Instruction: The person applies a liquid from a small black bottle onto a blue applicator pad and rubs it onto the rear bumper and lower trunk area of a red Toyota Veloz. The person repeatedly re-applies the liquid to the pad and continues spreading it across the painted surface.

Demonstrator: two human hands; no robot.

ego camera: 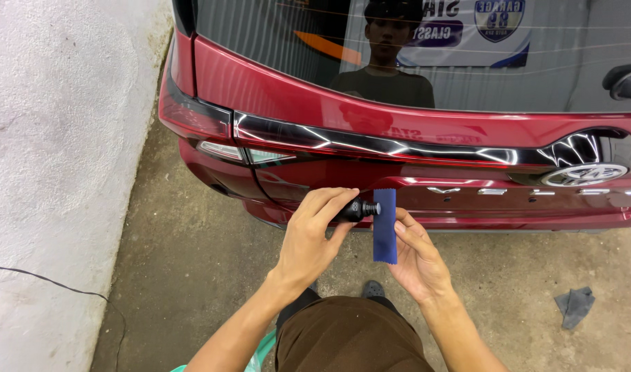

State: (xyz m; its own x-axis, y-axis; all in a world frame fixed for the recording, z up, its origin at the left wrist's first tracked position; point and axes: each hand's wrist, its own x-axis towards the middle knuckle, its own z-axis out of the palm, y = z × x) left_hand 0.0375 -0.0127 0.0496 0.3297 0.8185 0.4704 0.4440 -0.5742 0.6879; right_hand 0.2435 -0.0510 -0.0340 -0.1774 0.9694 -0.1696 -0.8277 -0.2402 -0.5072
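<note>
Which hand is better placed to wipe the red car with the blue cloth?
The right hand. It already holds the blue cloth up in front of the red car. The left hand is wrapped around a small dark bottle tipped against the cloth.

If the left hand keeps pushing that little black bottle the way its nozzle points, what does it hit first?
The left hand aims the small black bottle rightward; its nozzle would first meet the blue cloth strip held by the right hand. They look nearly touching, though depth is unclear.
</note>
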